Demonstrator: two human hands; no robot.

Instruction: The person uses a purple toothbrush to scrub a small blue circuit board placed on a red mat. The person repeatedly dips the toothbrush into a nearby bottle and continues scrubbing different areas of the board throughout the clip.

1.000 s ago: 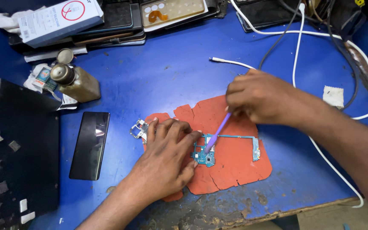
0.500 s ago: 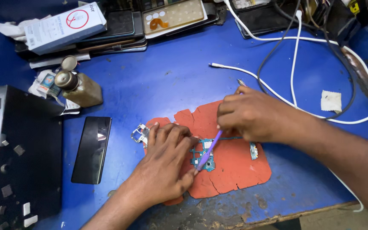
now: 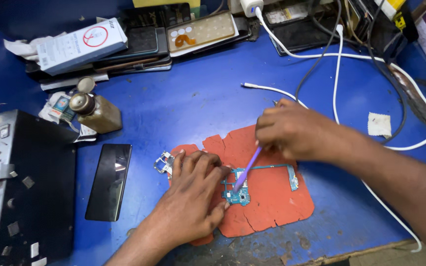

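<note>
A teal phone circuit board [image 3: 246, 189] lies on a worn red mat [image 3: 267, 197] near the front of the blue table [image 3: 188, 108]. My left hand [image 3: 193, 197] lies flat on the mat and pins the board's left part with its fingertips. My right hand [image 3: 292, 130] grips a thin purple tool [image 3: 246, 170], slanted down so that its tip touches the board just right of my left fingers. A small metal frame piece [image 3: 163, 162] sits at the mat's left edge.
A black phone [image 3: 108, 181] lies face up left of the mat. A brown bottle [image 3: 94, 111] stands behind it, and a black box [image 3: 20, 192] fills the left edge. White cables [image 3: 338, 64] cross the right side. Phones and a white carton [image 3: 77, 45] are stacked at the back.
My right hand has moved left and down with the purple tool, bringing its tip onto the board. My left hand has stayed pressed on the board.
</note>
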